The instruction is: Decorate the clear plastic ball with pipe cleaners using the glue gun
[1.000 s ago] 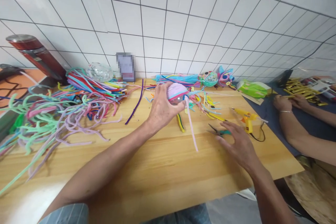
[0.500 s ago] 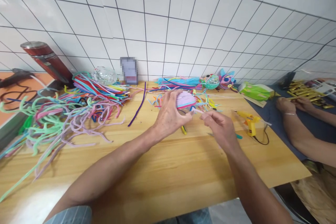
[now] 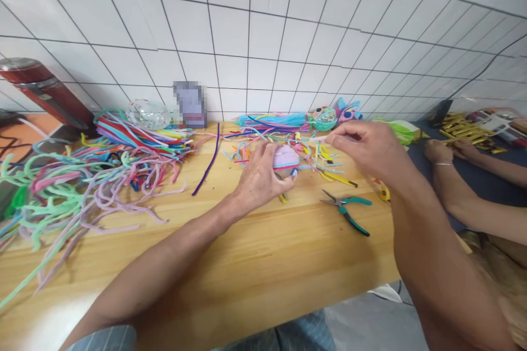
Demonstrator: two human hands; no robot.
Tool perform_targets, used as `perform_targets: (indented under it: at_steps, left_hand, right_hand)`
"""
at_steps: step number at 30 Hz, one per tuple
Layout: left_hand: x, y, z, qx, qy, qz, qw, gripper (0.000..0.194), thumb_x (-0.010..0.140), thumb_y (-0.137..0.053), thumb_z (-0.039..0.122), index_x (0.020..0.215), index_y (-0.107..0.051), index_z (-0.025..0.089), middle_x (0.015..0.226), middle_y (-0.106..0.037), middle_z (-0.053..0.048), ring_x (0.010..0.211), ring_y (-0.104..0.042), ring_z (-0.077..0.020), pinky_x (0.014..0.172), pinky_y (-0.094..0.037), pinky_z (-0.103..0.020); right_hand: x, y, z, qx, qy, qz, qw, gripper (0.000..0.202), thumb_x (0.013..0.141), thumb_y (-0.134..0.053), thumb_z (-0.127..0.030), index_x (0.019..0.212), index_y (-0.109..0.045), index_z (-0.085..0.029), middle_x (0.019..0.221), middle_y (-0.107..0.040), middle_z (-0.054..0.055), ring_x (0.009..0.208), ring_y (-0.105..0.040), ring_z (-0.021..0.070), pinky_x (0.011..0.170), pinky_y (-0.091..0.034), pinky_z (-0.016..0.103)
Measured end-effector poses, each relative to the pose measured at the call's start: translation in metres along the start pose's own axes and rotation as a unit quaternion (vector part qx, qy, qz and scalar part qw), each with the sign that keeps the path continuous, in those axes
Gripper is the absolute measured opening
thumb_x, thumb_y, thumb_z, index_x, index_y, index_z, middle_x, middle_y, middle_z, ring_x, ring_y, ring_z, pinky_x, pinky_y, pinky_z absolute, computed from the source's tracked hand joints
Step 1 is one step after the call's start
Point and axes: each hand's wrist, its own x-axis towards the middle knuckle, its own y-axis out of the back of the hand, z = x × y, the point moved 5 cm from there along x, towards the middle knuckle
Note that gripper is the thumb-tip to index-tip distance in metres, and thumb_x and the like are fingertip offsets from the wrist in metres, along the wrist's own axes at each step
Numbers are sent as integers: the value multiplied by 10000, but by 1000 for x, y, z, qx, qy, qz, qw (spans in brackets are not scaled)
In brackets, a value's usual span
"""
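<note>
My left hand [image 3: 260,176] is wrapped round the left side of a rounded piece [image 3: 286,158] covered in lilac strands, with pink and blue bands lower down. My right hand [image 3: 362,142] is raised to the right of that piece, fingers pinched on a pale lilac pipe cleaner [image 3: 321,138]. Colourful short pipe cleaner pieces [image 3: 325,163] lie behind and beside the rounded piece. Pliers with teal handles [image 3: 346,209] rest partly open on the table below my right hand.
Piles of pipe cleaners [image 3: 135,142] cover the left side. A dark purple pipe cleaner [image 3: 208,162], a red flask [image 3: 45,90] and a pixelated upright object [image 3: 190,104] stand or lie farther left. Another person's hands [image 3: 440,152] are at the right, near gold strips [image 3: 469,130].
My right hand has moved up and right, away from the rounded piece, with the lilac pipe cleaner. The pliers now show fully. The view has shifted slightly right.
</note>
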Motion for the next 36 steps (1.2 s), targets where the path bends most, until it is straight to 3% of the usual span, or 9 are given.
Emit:
perform_targets:
  at_steps: [5,8,10,13,17,20,25,32,36]
  left_hand:
    - [8,15,-2,-39,19,39,998,685,824,-876,335,1441,-602,224,1440,-672,-144,1393,-632,-339,1249,-538,-540]
    - [10,16,-4,-79,41,37,995,730,812,-885,360,1467,-592,221,1477,-671,-145,1420,-628,-341,1266,-522,-545]
    - [9,14,-7,-107,65,32,992,755,791,-893,340,1475,-595,227,1497,-674,-142,1437,-627,-348,1283,-504,-561]
    - [8,10,-10,-155,107,28,982,777,770,-905,331,1481,-606,235,1536,-660,-144,1457,-624,-358,1293,-492,-574]
    - [5,7,-7,-232,126,18,964,771,809,-895,419,1491,-585,239,1564,-642,-141,1459,-627,-343,1276,-517,-540]
    - [3,9,-3,-266,115,18,957,772,830,-897,461,1496,-565,251,1561,-641,-132,1468,-625,-334,1280,-520,-516]
    - [0,11,2,-280,113,17,953,761,849,-888,428,1509,-544,269,1586,-630,-134,1486,-623,-338,1285,-533,-518]
    - [-6,8,5,-253,78,26,964,773,859,-890,430,1514,-520,252,1583,-620,-150,1502,-605,-345,1319,-503,-543]
    - [-11,2,6,-239,82,0,967,804,873,-898,422,1553,-498,268,1589,-617,-138,1507,-602,-341,1315,-506,-524]
  right_hand:
    - [-21,-27,93,-38,-132,20,990,307,955,-722,-494,958,-870,-225,923,-831,86,894,-734,289,887,-584,446]
    - [-45,-42,107,-38,-151,51,986,418,913,-757,-570,1071,-855,-196,1134,-838,174,1140,-743,371,1086,-584,579]
    - [-65,-44,96,6,-162,118,980,488,937,-741,-613,1179,-822,-198,1254,-818,192,1230,-734,377,1144,-574,610]
    - [-95,-56,62,174,-200,185,946,483,972,-769,-604,1293,-740,-245,1338,-802,156,1235,-766,339,1122,-622,575]
    - [-107,-93,3,339,-173,120,917,546,996,-770,-605,1430,-658,-292,1512,-741,153,1411,-717,356,1145,-640,575]
    - [-102,-110,-24,313,-138,103,934,637,1057,-704,-591,1602,-541,-304,1594,-678,163,1468,-677,356,1191,-616,616]
    - [-97,-90,-32,120,-67,201,970,780,1005,-789,-558,1667,-497,-269,1769,-467,213,1694,-412,446,1367,-387,743]
    - [-89,-99,-26,270,-124,112,948,634,1002,-755,-593,1536,-592,-291,1625,-652,146,1567,-583,388,1334,-453,653]
    - [-89,-101,-29,290,-130,112,942,580,964,-805,-537,1462,-635,-294,1571,-690,142,1515,-618,373,1318,-468,625]
